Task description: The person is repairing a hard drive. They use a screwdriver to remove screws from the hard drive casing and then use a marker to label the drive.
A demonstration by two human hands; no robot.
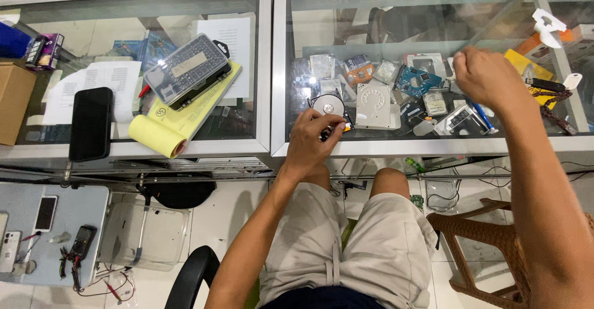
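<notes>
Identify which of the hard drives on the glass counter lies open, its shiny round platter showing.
The opened drive under the left hand. The silver drive beside it lies closed, its metal cover on.

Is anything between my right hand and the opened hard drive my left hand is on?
Yes. The left hand rests on the opened hard drive. Between it and the right hand lie a silver drive cover, a blue circuit board and smaller parts on the glass counter.
</notes>
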